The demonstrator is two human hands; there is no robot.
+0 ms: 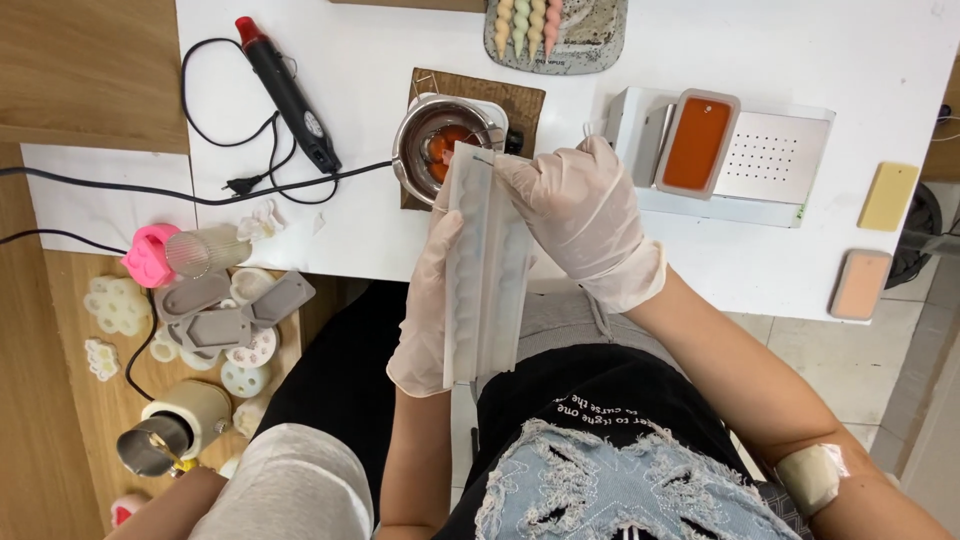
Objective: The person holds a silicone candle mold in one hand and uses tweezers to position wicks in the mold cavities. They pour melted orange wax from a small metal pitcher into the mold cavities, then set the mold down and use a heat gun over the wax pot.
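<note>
**Tall translucent mould held upright between two gloved hands**

Head view: nearest the camera, a black printed shirt and frayed denim fill the bottom edge. Above them, a long translucent silicone mould stands with its long axis running away from the body, its far end close to a metal pot of orange wax on the white table. Left hand, gloved, wraps the mould's left side from below, fingers closed on it. Right hand, gloved, pinches the upper right edge, nearer the pot. Bumpy spiral ridges show through the cloudy, pale mould wall.
</note>
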